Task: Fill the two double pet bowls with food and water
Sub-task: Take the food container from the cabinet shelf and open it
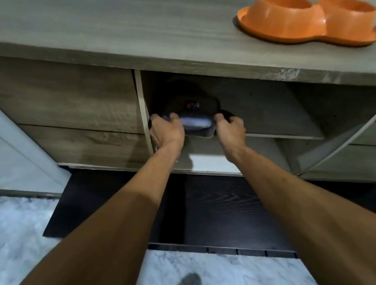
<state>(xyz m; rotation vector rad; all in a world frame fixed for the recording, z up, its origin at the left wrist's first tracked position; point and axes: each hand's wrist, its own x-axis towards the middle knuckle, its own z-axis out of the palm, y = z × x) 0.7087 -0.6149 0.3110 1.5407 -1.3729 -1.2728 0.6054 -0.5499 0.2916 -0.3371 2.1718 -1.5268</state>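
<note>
Inside the open cabinet compartment, left hand and right hand clench a dark double bowl — one at each end. Orange double bowl sits on the cabinet's top, far right.

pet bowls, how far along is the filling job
Early. The orange double bowl stands on the cabinet top; its inside is not visible. Both hands, left hand and right hand, grip a dark container in the open compartment, apparently pulling it out. No second bowl, food or water is seen.

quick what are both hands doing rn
Left hand: closed on the left end of the dark container.
Right hand: closed on its right end.
</note>
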